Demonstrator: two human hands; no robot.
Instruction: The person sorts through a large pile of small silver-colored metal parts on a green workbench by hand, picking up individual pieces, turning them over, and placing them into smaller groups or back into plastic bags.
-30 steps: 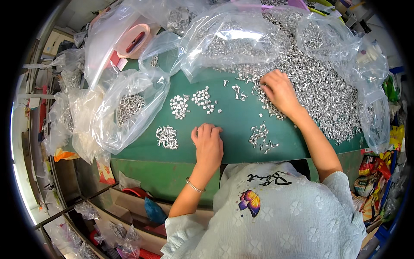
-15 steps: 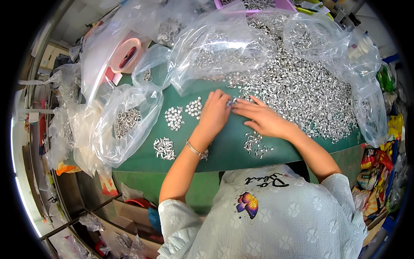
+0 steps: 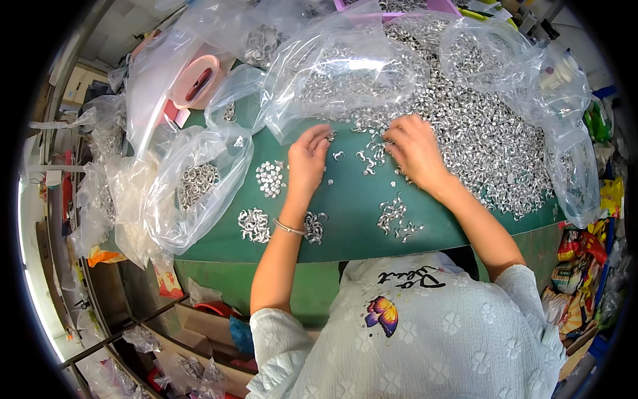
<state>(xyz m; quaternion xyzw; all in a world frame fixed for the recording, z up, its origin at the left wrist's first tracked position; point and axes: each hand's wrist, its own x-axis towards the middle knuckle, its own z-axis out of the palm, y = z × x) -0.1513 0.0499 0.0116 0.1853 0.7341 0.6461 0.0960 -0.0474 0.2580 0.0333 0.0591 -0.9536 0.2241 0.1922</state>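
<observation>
**Hands drawn apart above the green table**

Since half a second ago, when both hands met over the middle of the table, we find the left hand (image 3: 308, 159) shifted left and the right hand (image 3: 417, 151) back at the edge of the large heap of metal pieces (image 3: 495, 149). We see the left hand's fingers bent and close together, their tips beside a small silvery piece (image 3: 333, 135); we cannot tell whether they grip it. The right hand is partly curled, fingertips down among the heap's left fringe, and we cannot tell whether it has hold of anything.

Between the hands we see one curved piece (image 3: 339, 155) and a loose group of pieces (image 3: 367, 161). Left of the left forearm lie a cluster of small blocky pieces (image 3: 270, 178) and, nearer the table's front edge, a cluster of curved pieces (image 3: 254, 225). Another curved cluster (image 3: 316, 228) sits just right of the bracelet (image 3: 290, 228), and a scattered pile (image 3: 395, 216) lies below the right hand.
</observation>
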